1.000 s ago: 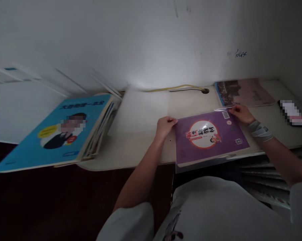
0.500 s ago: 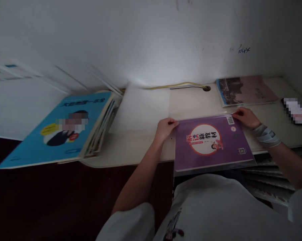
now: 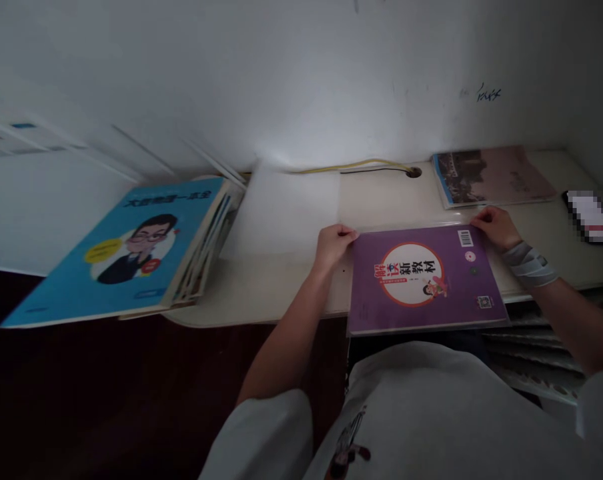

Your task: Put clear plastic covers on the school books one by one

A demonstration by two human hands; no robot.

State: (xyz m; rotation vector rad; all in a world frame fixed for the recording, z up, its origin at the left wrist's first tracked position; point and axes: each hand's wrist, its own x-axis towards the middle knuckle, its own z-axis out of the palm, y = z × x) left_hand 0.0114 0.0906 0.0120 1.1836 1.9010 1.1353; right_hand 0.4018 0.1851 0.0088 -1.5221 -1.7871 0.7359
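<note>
A purple book [image 3: 381,300] lies in a clear plastic book cover [image 3: 461,220], over the front edge of the desk and close to my body. My left hand [image 3: 334,247] pinches the far left corner of the cover, thumb and fingers pressed together. At the far right corner, my right hand [image 3: 496,229] pinches the cover the same way; a grey band wraps that wrist. A thin strip of plastic shows past the book's far edge, and another along its near edge.
On the left a blue book [image 3: 91,267] tops a stack jutting over the desk edge. A translucent sheet [image 3: 286,213] lies beside it. Behind are a yellow cable [image 3: 331,167] and a brownish book [image 3: 501,177]. A phone [image 3: 592,217] rests at far right on the desk [image 3: 276,293].
The purple book sits deeper in the plastic cover, and the strip of plastic at its near edge has narrowed. Both hands keep their pinch at the far corners. The view has shifted slightly.
</note>
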